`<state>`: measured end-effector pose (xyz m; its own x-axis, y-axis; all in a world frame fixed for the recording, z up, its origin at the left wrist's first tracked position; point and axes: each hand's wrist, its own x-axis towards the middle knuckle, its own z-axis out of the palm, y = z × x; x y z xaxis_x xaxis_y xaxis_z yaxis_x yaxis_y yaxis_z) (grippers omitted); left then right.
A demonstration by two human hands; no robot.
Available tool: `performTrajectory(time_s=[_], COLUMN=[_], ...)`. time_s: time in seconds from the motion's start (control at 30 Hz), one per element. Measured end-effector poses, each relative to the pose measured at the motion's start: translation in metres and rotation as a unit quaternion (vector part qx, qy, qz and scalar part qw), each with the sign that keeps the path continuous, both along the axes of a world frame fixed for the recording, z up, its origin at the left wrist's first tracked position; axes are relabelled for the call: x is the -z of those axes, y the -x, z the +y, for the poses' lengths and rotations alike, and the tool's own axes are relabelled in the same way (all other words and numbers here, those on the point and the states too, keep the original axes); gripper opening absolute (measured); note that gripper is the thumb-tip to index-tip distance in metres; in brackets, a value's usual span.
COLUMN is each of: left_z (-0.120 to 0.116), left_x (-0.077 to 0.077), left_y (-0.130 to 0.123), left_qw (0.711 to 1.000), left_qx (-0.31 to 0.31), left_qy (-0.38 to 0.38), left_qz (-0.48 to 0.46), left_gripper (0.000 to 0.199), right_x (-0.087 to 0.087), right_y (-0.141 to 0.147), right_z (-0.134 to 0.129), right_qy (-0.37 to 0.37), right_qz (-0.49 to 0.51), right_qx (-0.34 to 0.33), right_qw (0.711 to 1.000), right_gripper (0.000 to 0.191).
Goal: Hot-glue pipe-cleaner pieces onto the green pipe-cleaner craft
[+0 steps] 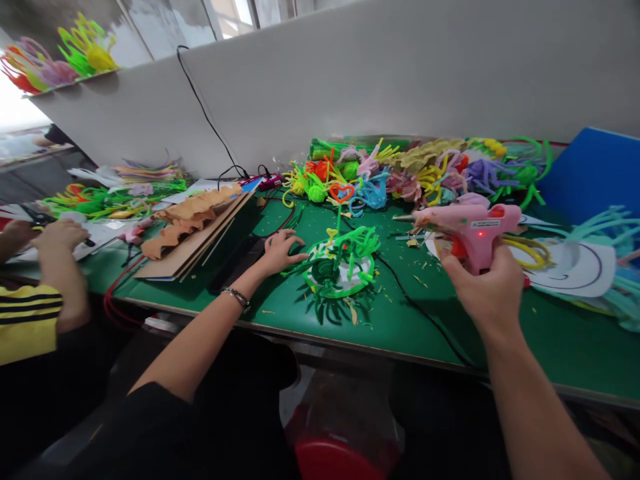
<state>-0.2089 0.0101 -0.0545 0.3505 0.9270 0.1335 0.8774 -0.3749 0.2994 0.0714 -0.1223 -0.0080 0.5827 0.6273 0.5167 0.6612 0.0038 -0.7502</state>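
My right hand [485,280] grips a pink hot glue gun [477,223] by its handle, nozzle pointing left, with a small red light lit on its side. My left hand [283,252] has its fingers apart at the left edge of a pipe-cleaner craft [337,267]; whether the thumb touches it I cannot tell. This craft has green fuzzy stems on a round white base, and a red heart outline [342,193] stands up on a green stem. A flat black object [240,260] lies beside my left wrist.
Bundles of coloured pipe cleaners [425,173] line the back of the green table [390,333]. Stacked cardboard [200,233] leans at left, and a blue board [595,173] stands at right. A black cord [420,303] crosses the table. A co-worker's hand [63,237] works at far left.
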Motion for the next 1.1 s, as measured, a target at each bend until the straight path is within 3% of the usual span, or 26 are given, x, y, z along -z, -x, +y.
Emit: performTrajectory(time_s=[0.1, 0.33, 0.47, 0.6, 0.73, 0.9, 1.0, 1.1], left_z=[0.011, 0.035, 0.046, 0.045, 0.025, -0.018, -0.045, -0.069], left_x=[-0.003, -0.008, -0.011, -0.021, -0.033, -0.041, -0.043, -0.045], left_y=[-0.004, -0.015, -0.009, 0.011, 0.031, 0.045, 0.049, 0.054], left_qw=[1.0, 0.997, 0.999, 0.999, 0.995, 0.982, 0.961, 0.943], left_qx=[-0.025, -0.076, -0.038, -0.008, 0.007, -0.013, -0.035, -0.063], left_qy=[-0.003, -0.006, 0.012, 0.01, -0.026, -0.05, -0.041, -0.025], left_qz=[0.012, 0.015, 0.003, -0.033, -0.097, -0.184, -0.271, -0.326], left_gripper=[0.029, 0.033, 0.023, 0.014, 0.013, 0.019, 0.018, 0.017], right_x=[0.001, -0.002, 0.01, 0.026, 0.035, 0.035, 0.025, 0.006], right_y=[-0.005, -0.021, -0.03, -0.034, -0.032, -0.032, -0.04, -0.052], right_z=[0.0, -0.004, -0.004, -0.004, -0.006, -0.003, -0.006, -0.029], right_qy=[0.023, 0.185, 0.201, 0.26, 0.272, 0.245, 0.22, 0.193], right_qz=[0.007, -0.032, -0.067, -0.126, -0.2, -0.223, -0.228, -0.234], right_qx=[0.001, 0.007, -0.02, -0.052, -0.041, -0.07, -0.096, -0.104], right_qw=[1.0, 0.982, 0.977, 0.956, 0.94, 0.941, 0.944, 0.947], right_gripper=[0.027, 0.03, 0.024, 0.031, 0.04, 0.038, 0.038, 0.032])
